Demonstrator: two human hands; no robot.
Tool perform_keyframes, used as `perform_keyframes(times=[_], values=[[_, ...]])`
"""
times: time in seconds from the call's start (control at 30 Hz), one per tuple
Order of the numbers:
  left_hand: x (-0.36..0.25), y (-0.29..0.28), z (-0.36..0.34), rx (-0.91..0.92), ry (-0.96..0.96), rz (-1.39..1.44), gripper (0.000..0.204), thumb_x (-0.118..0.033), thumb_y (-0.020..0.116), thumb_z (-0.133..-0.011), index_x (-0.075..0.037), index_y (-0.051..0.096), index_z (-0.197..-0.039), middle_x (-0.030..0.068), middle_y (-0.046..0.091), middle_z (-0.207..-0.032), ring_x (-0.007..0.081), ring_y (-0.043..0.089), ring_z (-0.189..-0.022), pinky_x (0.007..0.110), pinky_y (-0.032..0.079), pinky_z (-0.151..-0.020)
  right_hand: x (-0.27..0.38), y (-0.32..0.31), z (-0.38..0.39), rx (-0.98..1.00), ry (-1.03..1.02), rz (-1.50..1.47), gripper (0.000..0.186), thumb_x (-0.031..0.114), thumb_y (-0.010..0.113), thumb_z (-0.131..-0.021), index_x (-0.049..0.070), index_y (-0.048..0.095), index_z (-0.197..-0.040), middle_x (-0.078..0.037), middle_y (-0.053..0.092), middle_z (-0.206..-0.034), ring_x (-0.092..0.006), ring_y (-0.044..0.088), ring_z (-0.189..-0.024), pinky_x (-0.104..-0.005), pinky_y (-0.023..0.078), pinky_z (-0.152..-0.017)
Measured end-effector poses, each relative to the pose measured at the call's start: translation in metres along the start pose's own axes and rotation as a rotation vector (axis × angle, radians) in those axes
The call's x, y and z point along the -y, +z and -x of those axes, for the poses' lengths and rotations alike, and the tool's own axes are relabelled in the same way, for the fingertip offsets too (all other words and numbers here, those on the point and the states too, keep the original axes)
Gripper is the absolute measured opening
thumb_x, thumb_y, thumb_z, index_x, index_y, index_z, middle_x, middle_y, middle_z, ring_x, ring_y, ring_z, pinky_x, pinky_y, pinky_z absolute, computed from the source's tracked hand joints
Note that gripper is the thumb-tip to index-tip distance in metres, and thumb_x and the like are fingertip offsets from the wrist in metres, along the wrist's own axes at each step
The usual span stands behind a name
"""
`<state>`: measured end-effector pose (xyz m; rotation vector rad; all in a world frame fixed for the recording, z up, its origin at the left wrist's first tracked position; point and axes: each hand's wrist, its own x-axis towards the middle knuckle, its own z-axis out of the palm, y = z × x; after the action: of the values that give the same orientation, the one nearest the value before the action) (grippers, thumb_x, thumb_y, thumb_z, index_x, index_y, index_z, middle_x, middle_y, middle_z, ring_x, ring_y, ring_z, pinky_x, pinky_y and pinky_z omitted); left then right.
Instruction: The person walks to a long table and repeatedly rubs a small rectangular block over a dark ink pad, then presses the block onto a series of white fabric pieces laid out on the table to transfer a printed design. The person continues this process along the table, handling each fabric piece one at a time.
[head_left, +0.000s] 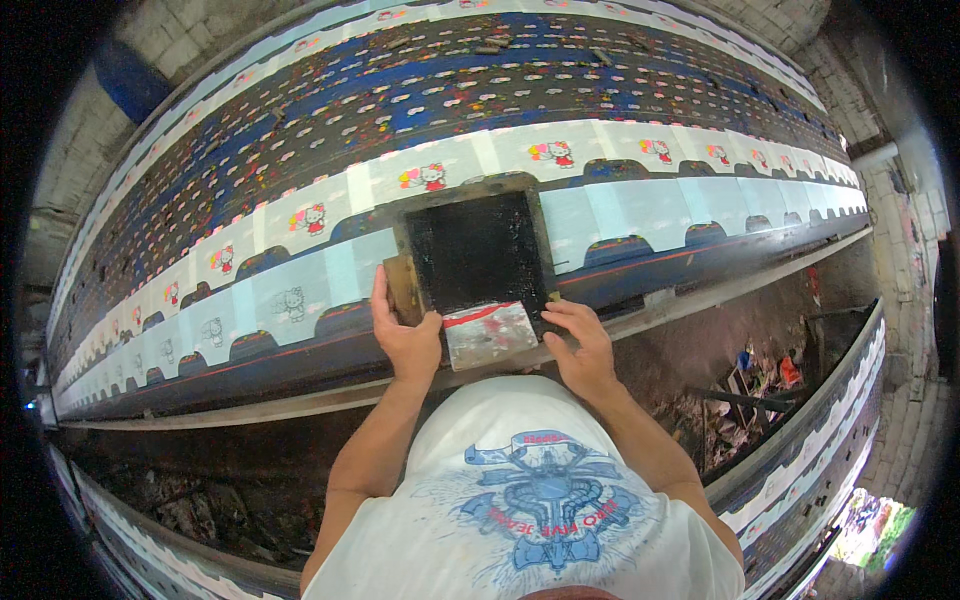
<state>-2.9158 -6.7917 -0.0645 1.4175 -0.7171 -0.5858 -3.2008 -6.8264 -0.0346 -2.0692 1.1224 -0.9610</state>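
A screen-printing frame (478, 248) with a dark, ink-blackened mesh lies over the near row of pale fabric pieces. Its lower end is a grey, ink-smeared panel (492, 338) with a red streak along the top, close to my shirt. My left hand (408, 335) grips the frame's lower left side, thumb toward the panel, beside a brown wooden piece (402, 288). At the lower right corner, my right hand (582, 345) holds the frame with bent fingers. Left of the frame, pale blue pieces (290, 303) carry grey outline prints; those on its right (640, 212) look plain.
The long dark table (700, 262) curves across the view, with a ledge along its near edge. Farther back run a row of colour-printed white pieces (428, 178) and a blue, ink-spotted surface (430, 100). Debris (750, 385) lies on the floor at right; another printing table (800, 470) stands behind.
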Motion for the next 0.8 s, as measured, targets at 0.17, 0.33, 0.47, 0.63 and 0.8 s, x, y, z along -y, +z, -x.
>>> perform_keyframes(times=[0.17,0.33,0.47,0.63,0.8], values=[[0.003,0.079,0.022,0.013,0.024,0.02,0.105,0.017,0.07,-0.079,0.003,0.038,-0.178,0.0214,0.059,-0.167,0.0298,0.059,-0.154,0.04,0.047,-0.129,-0.048,-0.065,-0.002,-0.006,-0.023,0.046,0.035,0.004,0.085,-0.096,0.004,0.082,-0.131,-0.019,0.079,-0.14,-0.0421,0.072,-0.136,-0.052,0.055,-0.118],[0.002,0.121,0.032,-0.004,-0.023,-0.04,0.104,0.014,0.073,-0.077,0.006,0.042,-0.176,0.0235,0.061,-0.167,0.0314,0.06,-0.154,0.04,0.046,-0.13,-0.063,-0.103,-0.016,0.063,-0.234,0.161,0.034,0.0,0.083,-0.093,0.004,0.081,-0.126,-0.02,0.075,-0.142,-0.0484,0.067,-0.142,-0.0591,0.054,-0.118],[0.002,0.127,0.03,-0.024,-0.1,-0.01,0.102,0.011,0.076,-0.077,0.006,0.045,-0.175,0.0248,0.065,-0.16,0.0302,0.065,-0.149,0.04,0.049,-0.127,-0.054,-0.109,-0.037,0.306,-0.386,0.149,0.046,0.006,0.09,-0.088,0.006,0.078,-0.133,-0.02,0.072,-0.144,-0.0444,0.068,-0.138,-0.0573,0.055,-0.115],[0.005,0.126,0.027,-0.03,-0.068,-0.099,0.102,0.01,0.077,-0.077,0.005,0.047,-0.175,0.0238,0.068,-0.157,0.0292,0.067,-0.145,0.04,0.051,-0.125,-0.042,-0.09,-0.063,0.461,-0.522,0.312,0.049,0.01,0.086,-0.089,0.005,0.075,-0.137,-0.018,0.072,-0.14,-0.0406,0.069,-0.132,-0.0542,0.055,-0.112],[0.005,0.125,0.029,-0.019,-0.125,-0.078,0.103,0.01,0.077,-0.077,0.001,0.048,-0.176,0.0224,0.068,-0.157,0.0292,0.068,-0.142,0.04,0.052,-0.123,-0.033,-0.095,-0.085,0.604,-0.527,0.359,0.042,0.004,0.075,-0.093,0.003,0.076,-0.135,-0.016,0.075,-0.133,-0.0392,0.072,-0.123,-0.052,0.058,-0.106]])
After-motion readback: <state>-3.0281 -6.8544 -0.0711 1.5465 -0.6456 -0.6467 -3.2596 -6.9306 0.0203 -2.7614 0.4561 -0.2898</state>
